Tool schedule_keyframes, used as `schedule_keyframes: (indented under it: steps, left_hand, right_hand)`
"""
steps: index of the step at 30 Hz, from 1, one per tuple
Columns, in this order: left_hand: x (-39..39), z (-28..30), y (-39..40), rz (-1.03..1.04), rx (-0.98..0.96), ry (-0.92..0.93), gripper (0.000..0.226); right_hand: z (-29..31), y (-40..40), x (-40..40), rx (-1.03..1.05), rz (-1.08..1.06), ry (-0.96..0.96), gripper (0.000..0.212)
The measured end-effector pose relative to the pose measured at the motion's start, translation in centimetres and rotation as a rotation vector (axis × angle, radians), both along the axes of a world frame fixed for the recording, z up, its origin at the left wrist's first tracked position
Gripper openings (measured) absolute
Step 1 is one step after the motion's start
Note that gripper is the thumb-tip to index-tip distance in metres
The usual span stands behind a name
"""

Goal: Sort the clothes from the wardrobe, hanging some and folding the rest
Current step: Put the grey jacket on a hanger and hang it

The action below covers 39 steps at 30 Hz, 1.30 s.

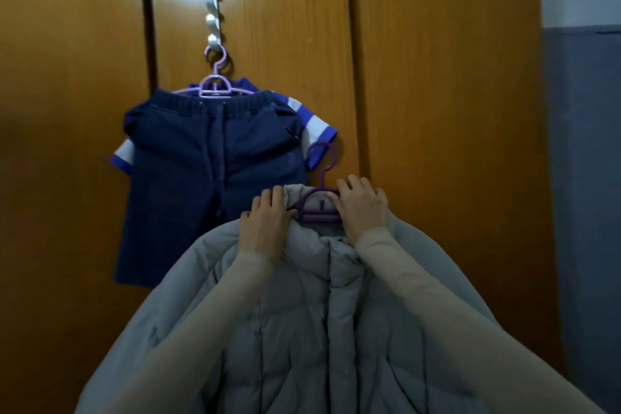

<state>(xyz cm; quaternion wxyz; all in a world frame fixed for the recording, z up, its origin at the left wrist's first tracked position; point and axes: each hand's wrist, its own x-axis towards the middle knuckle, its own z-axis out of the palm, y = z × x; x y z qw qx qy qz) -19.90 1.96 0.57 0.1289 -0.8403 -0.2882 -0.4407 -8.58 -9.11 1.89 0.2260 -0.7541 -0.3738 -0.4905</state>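
Two hands, left hand point(265, 222) and right hand point(361, 208), pinch the collar of a soft, bulky grey puffer jacket point(302, 329) on a purple hanger point(319, 208) before the wardrobe door point(437, 111), best gripped at the hanger

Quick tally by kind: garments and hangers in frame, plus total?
Garments: 3 — grey puffer jacket, navy trousers, blue-and-white striped shirt behind the trousers.
Hangers: 2 — dark purple hanger in the jacket collar, light purple hanger on the door hook.
Total: 5
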Motion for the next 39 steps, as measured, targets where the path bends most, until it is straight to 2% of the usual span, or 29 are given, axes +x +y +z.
schedule_keyframes:
  steps: [4,9,15,21,25,30,35,39]
  left_hand:
    - [-1.7,3.9,5.0,0.030,0.033,-0.080,0.049]
    - [-4.0,9.4,10.3,-0.027,0.310,-0.293,0.047]
    - [-5.4,15.3,14.4,0.037,0.264,-0.324,0.047]
    - [-5.7,19.4,18.4,-0.119,0.271,-0.435,0.034]
    - [-5.7,22.5,20.9,-0.141,0.269,-0.505,0.031]
    - [-5.2,26.0,23.9,-0.155,0.186,-0.502,0.030]
    - [-3.5,27.2,27.0,-0.173,0.135,-0.435,0.027]
    - [-1.9,27.3,28.3,-0.154,0.167,-0.394,0.026]
  right_hand:
    - [4.2,5.5,-0.8,0.093,0.204,-0.001,0.029]
    - [11.0,10.2,-2.6,0.212,0.337,-0.087,0.028]
    - [17.1,15.7,-3.8,0.256,0.434,-0.100,0.020]
    - [21.7,19.9,-4.9,0.288,0.413,-0.082,0.021]
    - [25.4,21.9,-6.0,0.301,0.360,-0.114,0.021]
    - [29.0,25.2,-6.1,0.283,0.268,-0.118,0.025]
    - [29.4,28.4,-4.2,0.266,0.227,-0.080,0.024]
    - [28.0,30.2,-2.0,0.337,0.194,-0.160,0.024]
